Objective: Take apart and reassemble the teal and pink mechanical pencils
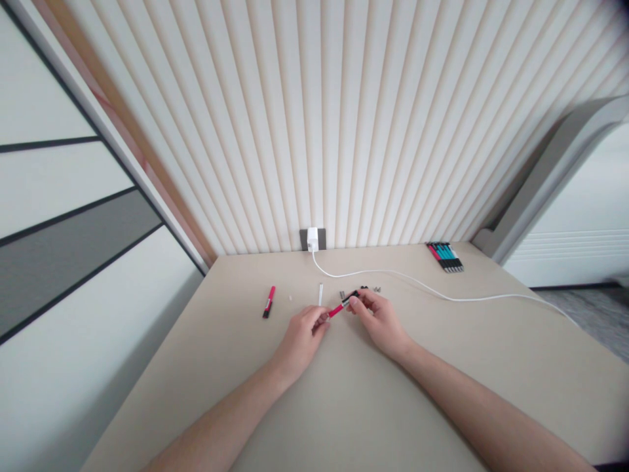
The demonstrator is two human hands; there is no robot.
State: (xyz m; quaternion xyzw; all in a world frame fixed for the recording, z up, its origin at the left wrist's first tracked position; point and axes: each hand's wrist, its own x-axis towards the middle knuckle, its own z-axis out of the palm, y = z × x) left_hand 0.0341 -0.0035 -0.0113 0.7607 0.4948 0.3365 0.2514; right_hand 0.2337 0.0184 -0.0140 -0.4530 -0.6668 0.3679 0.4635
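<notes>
Red-and-black pen sits between both hands, out over the beige table, tilted so that its black end rises toward the right. Behind the table stands a wall of cream vertical slats. A white-and-grey panelled door runs along the left side, and a grey arched frame stands to the right.

The left hand is curled closed around the red end of the pen. The right hand is also closed on the pen, pinching the black end, with its fingers bent over it. The two hands are close together but do not touch.

A white cable curves across the table behind the hands, running from a white plug in a dark wall socket. Near the far right corner lies a row of pens with teal, red and black barrels. Left of the hands lies a second red pen with a black end. A slim white tube lies just behind the left hand, and small dark parts lie just behind the right. A tiny white bit lies farther left. Any print on the pens is too small to read.
</notes>
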